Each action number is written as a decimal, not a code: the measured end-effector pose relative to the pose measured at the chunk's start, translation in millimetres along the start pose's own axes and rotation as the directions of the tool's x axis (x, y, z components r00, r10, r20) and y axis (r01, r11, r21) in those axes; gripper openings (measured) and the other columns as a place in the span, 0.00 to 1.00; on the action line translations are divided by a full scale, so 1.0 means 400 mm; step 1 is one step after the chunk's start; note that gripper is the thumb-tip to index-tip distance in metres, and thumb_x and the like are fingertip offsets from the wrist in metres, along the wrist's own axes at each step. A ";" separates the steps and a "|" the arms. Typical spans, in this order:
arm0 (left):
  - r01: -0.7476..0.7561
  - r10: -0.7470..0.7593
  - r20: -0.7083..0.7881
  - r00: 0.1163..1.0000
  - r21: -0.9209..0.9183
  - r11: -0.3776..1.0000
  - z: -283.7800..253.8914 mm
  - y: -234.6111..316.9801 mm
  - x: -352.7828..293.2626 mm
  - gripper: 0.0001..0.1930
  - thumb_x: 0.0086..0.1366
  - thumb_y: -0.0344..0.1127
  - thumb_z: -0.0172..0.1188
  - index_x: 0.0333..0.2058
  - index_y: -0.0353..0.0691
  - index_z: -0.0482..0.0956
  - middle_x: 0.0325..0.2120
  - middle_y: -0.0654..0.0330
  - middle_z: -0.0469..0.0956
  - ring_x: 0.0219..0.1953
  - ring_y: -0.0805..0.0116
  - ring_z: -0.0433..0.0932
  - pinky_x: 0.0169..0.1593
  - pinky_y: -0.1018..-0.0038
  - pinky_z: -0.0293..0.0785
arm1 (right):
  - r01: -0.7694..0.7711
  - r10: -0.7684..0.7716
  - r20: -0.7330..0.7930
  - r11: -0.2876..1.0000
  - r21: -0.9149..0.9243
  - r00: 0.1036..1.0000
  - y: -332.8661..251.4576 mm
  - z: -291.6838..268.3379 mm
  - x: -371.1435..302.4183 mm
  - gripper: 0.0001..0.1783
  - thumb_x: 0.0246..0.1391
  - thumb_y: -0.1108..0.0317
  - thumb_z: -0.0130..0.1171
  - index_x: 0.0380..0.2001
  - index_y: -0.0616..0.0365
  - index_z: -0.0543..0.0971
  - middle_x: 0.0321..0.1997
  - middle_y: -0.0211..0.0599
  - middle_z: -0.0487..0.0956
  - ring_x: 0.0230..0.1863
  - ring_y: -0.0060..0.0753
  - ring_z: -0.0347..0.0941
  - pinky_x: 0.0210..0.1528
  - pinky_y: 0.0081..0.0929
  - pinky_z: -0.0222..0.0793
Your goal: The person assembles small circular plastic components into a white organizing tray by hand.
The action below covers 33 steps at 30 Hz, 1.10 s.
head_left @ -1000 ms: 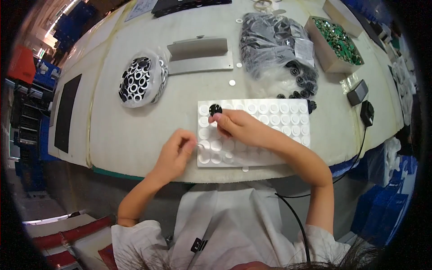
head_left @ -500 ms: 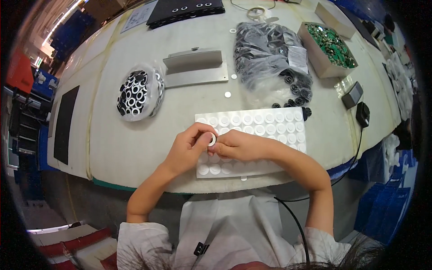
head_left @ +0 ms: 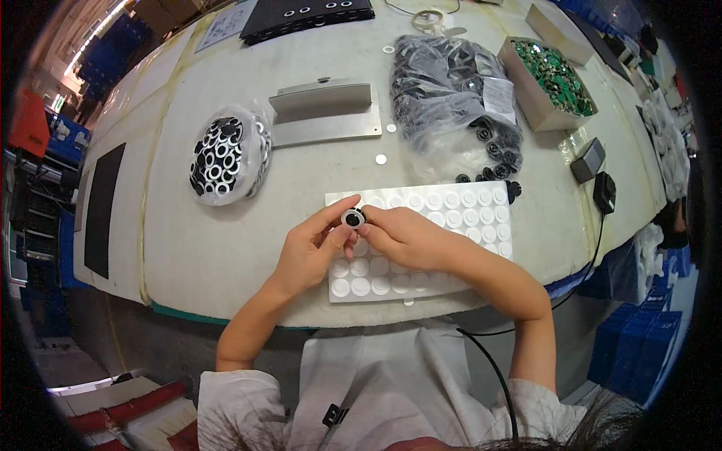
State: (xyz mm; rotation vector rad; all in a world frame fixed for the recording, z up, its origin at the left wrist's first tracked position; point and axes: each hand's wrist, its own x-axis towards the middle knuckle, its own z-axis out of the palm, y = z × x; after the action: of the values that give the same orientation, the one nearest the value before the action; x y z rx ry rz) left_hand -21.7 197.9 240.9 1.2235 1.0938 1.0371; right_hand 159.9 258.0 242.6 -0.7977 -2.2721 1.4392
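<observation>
Between my two hands is a small round part with a white ring and a black centre [head_left: 353, 218]. The thumb and fingers of my left hand [head_left: 307, 252] pinch it from the left. My right hand [head_left: 410, 239] grips its right side with curled fingers, some of them hidden. Both hands are above a white sheet with rows of round white discs [head_left: 470, 217]. To the left lies a clear bag of black-and-white rings [head_left: 219, 159]. Behind the sheet, at the right, sits a plastic bag of black round parts [head_left: 440, 90], several of them spilling from its near end.
A grey metal bracket [head_left: 325, 113] stands behind the hands. At the far right is a box of small green parts [head_left: 553, 79], with a small black device [head_left: 605, 192] on a cable nearer me. A black panel [head_left: 104, 210] lies at the left, a stack of black sheets [head_left: 304, 16] at the back.
Both hands have lifted slightly away from me. The small round part has turned, so its black centre now faces up. The rest of the view has shifted a little.
</observation>
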 end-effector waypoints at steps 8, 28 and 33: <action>-0.130 0.138 -0.040 0.990 0.156 0.979 0.007 -0.011 -0.007 0.18 0.61 0.24 0.51 0.51 0.36 0.68 0.30 0.62 0.73 0.30 0.79 0.72 0.34 0.82 0.70 | 0.030 -0.034 -0.027 0.993 -0.112 0.999 -0.022 -0.002 0.004 0.14 0.56 0.60 0.43 0.34 0.62 0.69 0.26 0.52 0.74 0.30 0.56 0.71 0.33 0.44 0.64; -0.148 0.158 -0.047 0.986 0.161 0.976 0.009 -0.008 -0.014 0.09 0.63 0.27 0.47 0.40 0.31 0.72 0.28 0.57 0.78 0.27 0.74 0.78 0.30 0.81 0.74 | 0.018 -0.040 -0.109 0.980 -0.196 0.993 -0.010 0.015 0.007 0.18 0.53 0.56 0.42 0.24 0.56 0.76 0.22 0.46 0.75 0.24 0.52 0.71 0.28 0.41 0.66; -0.043 0.052 -0.081 0.995 0.109 0.993 0.002 0.012 -0.016 0.09 0.64 0.29 0.48 0.39 0.31 0.72 0.28 0.57 0.78 0.27 0.75 0.78 0.29 0.81 0.73 | 0.042 -0.047 -0.117 0.998 -0.044 0.992 0.000 0.020 0.020 0.20 0.57 0.56 0.41 0.22 0.58 0.74 0.18 0.45 0.73 0.19 0.47 0.68 0.26 0.36 0.65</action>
State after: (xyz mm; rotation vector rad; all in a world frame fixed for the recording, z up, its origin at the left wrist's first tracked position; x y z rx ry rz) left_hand -22.1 191.8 246.2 1.3069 1.2039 1.0857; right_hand 149.3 257.3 238.9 -0.8170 -2.2227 1.2939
